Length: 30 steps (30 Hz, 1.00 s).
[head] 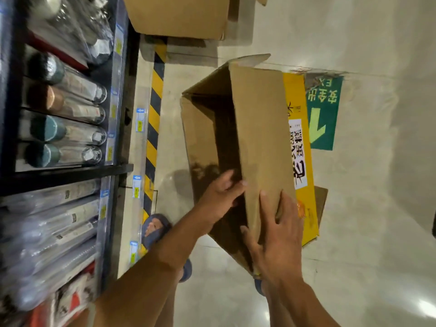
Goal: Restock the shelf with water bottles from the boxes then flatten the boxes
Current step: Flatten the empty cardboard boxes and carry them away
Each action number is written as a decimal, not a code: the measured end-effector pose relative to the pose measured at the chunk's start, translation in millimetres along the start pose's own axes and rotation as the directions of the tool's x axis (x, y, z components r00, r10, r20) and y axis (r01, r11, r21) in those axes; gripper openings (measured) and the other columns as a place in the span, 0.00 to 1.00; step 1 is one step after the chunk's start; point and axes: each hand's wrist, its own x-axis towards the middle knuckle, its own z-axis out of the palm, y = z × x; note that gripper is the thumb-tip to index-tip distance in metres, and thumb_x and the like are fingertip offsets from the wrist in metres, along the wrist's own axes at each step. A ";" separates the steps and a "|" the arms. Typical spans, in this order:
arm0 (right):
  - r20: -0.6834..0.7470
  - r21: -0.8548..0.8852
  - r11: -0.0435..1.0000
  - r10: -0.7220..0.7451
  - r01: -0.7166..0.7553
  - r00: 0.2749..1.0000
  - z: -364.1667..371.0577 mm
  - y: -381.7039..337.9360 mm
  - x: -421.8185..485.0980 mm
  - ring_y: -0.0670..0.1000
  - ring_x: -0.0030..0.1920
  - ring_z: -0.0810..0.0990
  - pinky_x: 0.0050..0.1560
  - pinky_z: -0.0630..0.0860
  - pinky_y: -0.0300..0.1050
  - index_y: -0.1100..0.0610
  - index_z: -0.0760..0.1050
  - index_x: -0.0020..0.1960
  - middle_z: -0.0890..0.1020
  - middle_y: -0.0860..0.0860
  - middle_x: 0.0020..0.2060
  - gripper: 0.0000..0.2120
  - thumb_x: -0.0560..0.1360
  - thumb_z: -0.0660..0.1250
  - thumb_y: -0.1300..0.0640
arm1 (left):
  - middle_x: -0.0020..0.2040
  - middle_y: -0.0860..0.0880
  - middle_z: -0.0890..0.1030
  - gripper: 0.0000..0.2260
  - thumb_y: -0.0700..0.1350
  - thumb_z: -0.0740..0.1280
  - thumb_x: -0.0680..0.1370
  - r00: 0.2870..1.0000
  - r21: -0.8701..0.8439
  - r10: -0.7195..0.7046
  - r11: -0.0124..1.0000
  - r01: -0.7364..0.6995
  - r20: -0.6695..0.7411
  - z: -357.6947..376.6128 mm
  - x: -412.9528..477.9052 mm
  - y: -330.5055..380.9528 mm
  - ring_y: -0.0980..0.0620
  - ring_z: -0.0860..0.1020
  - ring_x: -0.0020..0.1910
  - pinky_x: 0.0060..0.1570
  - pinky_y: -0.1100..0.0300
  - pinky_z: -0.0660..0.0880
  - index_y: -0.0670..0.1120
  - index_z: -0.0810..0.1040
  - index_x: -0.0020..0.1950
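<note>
- box (257,128): brown cardboard, open-ended, dark inside, nothing seen in it; held tilted above the floor (377,208), right of the shelf (118,171) and apart from it; yellow printed side (304,197) facing right.
- left hand (221,197): reaching into the near open end; fingers curled inside against the wall, thumb over the panel edge, gripping the box.
- right hand (276,237): fingers spread narrow on the outer panel, thumb hooked round the near edge, gripping the box.
- second box (179,17): brown, on the floor at top, near the shelf foot.
- bottles (70,90): lying in rows on the shelf, in clear sleeves; caps dark, teal, copper.
- price tags (140,120): blue and yellow, along the shelf rails.
- hazard tape (154,109): yellow-black strip on the floor, beside the shelf.
- floor sign (323,114): green, pale arrow, partly hidden behind the box.
- slipper (154,230): blue, on a foot, just below the left forearm.
</note>
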 end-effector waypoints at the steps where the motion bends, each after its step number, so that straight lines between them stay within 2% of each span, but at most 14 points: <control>1: 0.006 0.028 1.000 -0.006 0.006 1.000 7.3 -5.2 -0.8 0.63 0.82 0.52 0.76 0.61 0.69 0.42 0.51 0.84 0.52 0.55 0.83 0.40 0.78 0.63 0.32 | 0.66 0.55 0.80 0.18 0.57 0.68 0.81 0.999 0.011 0.020 1.000 -0.020 -0.025 4.5 -2.3 1.1 0.54 0.79 0.65 0.68 0.47 0.76 0.57 0.73 0.71; 3: 0.000 0.118 0.992 -0.039 0.039 0.999 15.9 -8.8 0.2 0.61 0.82 0.53 0.77 0.61 0.67 0.43 0.54 0.83 0.53 0.55 0.83 0.38 0.78 0.59 0.30 | 0.62 0.56 0.82 0.15 0.56 0.67 0.82 0.993 0.041 0.067 0.997 -0.063 -0.098 9.9 -3.2 0.1 0.54 0.79 0.63 0.66 0.47 0.76 0.57 0.76 0.68; 5: -0.052 0.258 0.965 -0.031 0.043 0.998 15.5 -0.2 4.0 0.58 0.80 0.56 0.76 0.63 0.63 0.46 0.60 0.81 0.57 0.54 0.81 0.36 0.79 0.59 0.31 | 0.61 0.55 0.83 0.14 0.55 0.69 0.81 0.991 -0.002 0.066 0.998 -0.067 -0.119 12.3 -0.7 -0.6 0.52 0.80 0.62 0.65 0.44 0.77 0.56 0.77 0.66; 8: -0.085 0.361 0.931 0.084 -0.048 0.993 0.9 33.8 18.7 0.54 0.80 0.58 0.77 0.62 0.59 0.47 0.60 0.81 0.60 0.50 0.80 0.39 0.76 0.67 0.33 | 0.62 0.54 0.82 0.12 0.51 0.68 0.82 0.993 -0.024 0.057 0.998 -0.060 -0.102 17.8 4.9 -1.6 0.52 0.79 0.64 0.66 0.43 0.77 0.57 0.77 0.66; 11: 0.016 0.553 0.825 0.129 -0.116 0.992 -20.0 78.5 36.2 0.49 0.73 0.72 0.70 0.74 0.61 0.40 0.63 0.76 0.72 0.42 0.73 0.37 0.73 0.76 0.38 | 0.65 0.55 0.81 0.13 0.50 0.67 0.83 0.992 -0.005 0.071 0.997 -0.072 -0.104 26.1 8.4 -0.3 0.52 0.78 0.66 0.67 0.43 0.76 0.59 0.75 0.68; 13: 0.088 0.547 0.826 0.101 -0.133 0.991 -28.9 99.3 36.7 0.47 0.67 0.76 0.65 0.78 0.60 0.38 0.65 0.73 0.75 0.38 0.69 0.34 0.73 0.76 0.38 | 0.64 0.56 0.81 0.11 0.48 0.66 0.84 0.994 -0.003 0.076 0.997 -0.077 -0.079 31.0 7.4 1.9 0.54 0.78 0.65 0.66 0.47 0.77 0.61 0.75 0.65; 15: 0.096 0.467 0.876 0.084 -0.119 0.992 -32.8 112.5 30.2 0.49 0.68 0.73 0.66 0.76 0.58 0.38 0.65 0.74 0.73 0.38 0.69 0.35 0.72 0.75 0.35 | 0.61 0.57 0.83 0.10 0.46 0.65 0.84 0.996 -0.016 0.068 0.997 -0.069 -0.054 35.3 8.3 2.2 0.57 0.80 0.61 0.60 0.54 0.79 0.60 0.76 0.63; 17: 0.048 0.449 0.884 0.122 -0.131 0.991 -36.4 123.4 29.1 0.50 0.68 0.72 0.66 0.74 0.56 0.41 0.66 0.74 0.73 0.40 0.68 0.35 0.72 0.74 0.36 | 0.58 0.57 0.84 0.10 0.44 0.64 0.84 0.997 -0.045 0.058 0.997 -0.060 -0.043 39.1 8.5 4.4 0.60 0.83 0.56 0.50 0.62 0.81 0.57 0.77 0.62; 19: -0.013 0.491 0.857 0.187 -0.156 0.982 -40.4 134.9 35.3 0.48 0.64 0.74 0.65 0.75 0.55 0.44 0.70 0.70 0.76 0.43 0.63 0.30 0.73 0.75 0.39 | 0.56 0.54 0.85 0.10 0.42 0.64 0.85 0.998 -0.065 0.046 0.997 -0.048 -0.040 42.1 10.8 4.4 0.57 0.84 0.52 0.43 0.64 0.80 0.52 0.77 0.64; 21: -0.019 0.525 0.824 0.264 -0.215 0.964 -41.5 146.6 41.2 0.46 0.59 0.75 0.63 0.76 0.57 0.45 0.71 0.66 0.78 0.44 0.57 0.26 0.72 0.76 0.40 | 0.58 0.47 0.84 0.12 0.42 0.64 0.85 0.999 -0.062 0.018 0.998 -0.020 -0.030 45.7 14.7 3.1 0.51 0.83 0.53 0.44 0.59 0.81 0.48 0.76 0.68; 24: 0.106 0.586 0.741 0.330 -0.327 0.938 -40.3 154.1 42.4 0.49 0.61 0.76 0.62 0.75 0.54 0.46 0.66 0.75 0.76 0.43 0.62 0.35 0.72 0.75 0.39 | 0.66 0.40 0.81 0.15 0.42 0.64 0.85 1.000 -0.074 -0.002 0.997 0.002 0.000 52.2 22.2 0.9 0.47 0.81 0.57 0.51 0.54 0.81 0.46 0.73 0.72; 26: 0.119 0.595 0.714 0.376 -0.369 0.919 -39.3 154.6 41.2 0.50 0.60 0.75 0.60 0.73 0.50 0.48 0.62 0.78 0.75 0.45 0.64 0.37 0.74 0.74 0.42 | 0.67 0.40 0.80 0.15 0.42 0.63 0.85 1.000 -0.079 0.010 0.997 -0.010 0.000 54.6 27.0 -0.9 0.47 0.81 0.57 0.49 0.54 0.81 0.46 0.73 0.72; 28: 0.091 0.594 0.712 0.404 -0.375 0.910 -40.8 153.3 38.5 0.50 0.58 0.74 0.57 0.70 0.47 0.49 0.63 0.78 0.75 0.45 0.62 0.35 0.76 0.74 0.45 | 0.65 0.44 0.82 0.15 0.42 0.64 0.85 1.000 -0.091 0.029 0.995 -0.030 -0.011 54.5 28.4 -0.6 0.48 0.82 0.57 0.48 0.56 0.82 0.46 0.74 0.72; 30: 0.090 0.616 0.700 0.393 -0.361 0.915 -38.5 149.7 35.0 0.50 0.58 0.75 0.57 0.71 0.48 0.49 0.63 0.77 0.75 0.44 0.61 0.34 0.76 0.74 0.46 | 0.62 0.48 0.84 0.14 0.41 0.64 0.84 0.999 -0.124 0.043 0.991 -0.047 -0.031 48.9 25.5 0.6 0.51 0.84 0.55 0.46 0.58 0.82 0.47 0.75 0.71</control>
